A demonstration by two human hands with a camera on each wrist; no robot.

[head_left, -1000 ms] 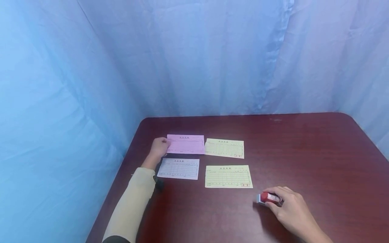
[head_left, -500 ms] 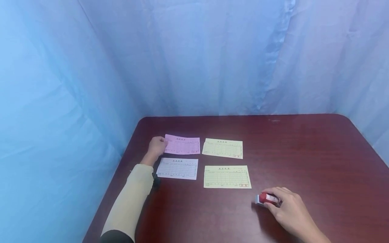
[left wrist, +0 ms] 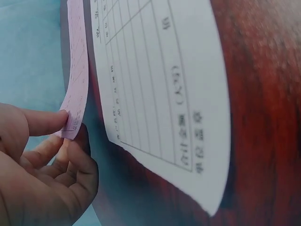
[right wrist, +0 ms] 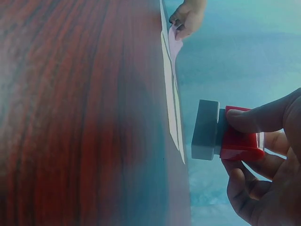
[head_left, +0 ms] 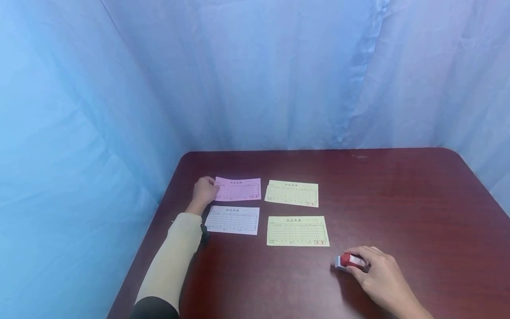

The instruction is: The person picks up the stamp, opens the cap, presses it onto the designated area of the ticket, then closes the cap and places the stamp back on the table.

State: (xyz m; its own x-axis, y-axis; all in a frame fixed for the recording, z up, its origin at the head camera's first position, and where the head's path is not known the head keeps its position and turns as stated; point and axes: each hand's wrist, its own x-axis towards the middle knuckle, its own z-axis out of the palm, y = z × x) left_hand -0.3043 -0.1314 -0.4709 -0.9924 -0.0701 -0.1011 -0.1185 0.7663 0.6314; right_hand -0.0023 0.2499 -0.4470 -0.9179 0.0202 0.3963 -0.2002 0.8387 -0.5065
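My left hand (head_left: 205, 190) pinches the left end of a pink form slip (head_left: 239, 190) between thumb and fingers. In the left wrist view that pink slip (left wrist: 76, 89) bends and its end is raised off the table. A red printed box shows at its lower right in the head view. Just in front of it lies a white form slip (head_left: 233, 220). My right hand (head_left: 383, 277) grips a red stamp (head_left: 353, 260) at the right front. Seen from the right wrist, the stamp (right wrist: 242, 134) has a grey base, held apart from the tabletop.
Two yellow form slips lie on the table, one farther back (head_left: 292, 193) and one nearer (head_left: 298, 231), each with a red box at the lower right. The dark red-brown table (head_left: 418, 199) has rounded back corners. Blue curtains (head_left: 279, 75) hang behind and at both sides.
The pink slip has shifted left with my left hand, away from the far yellow slip's edge. Its red box, unseen a second ago, now shows. The right hand and stamp have hardly moved.
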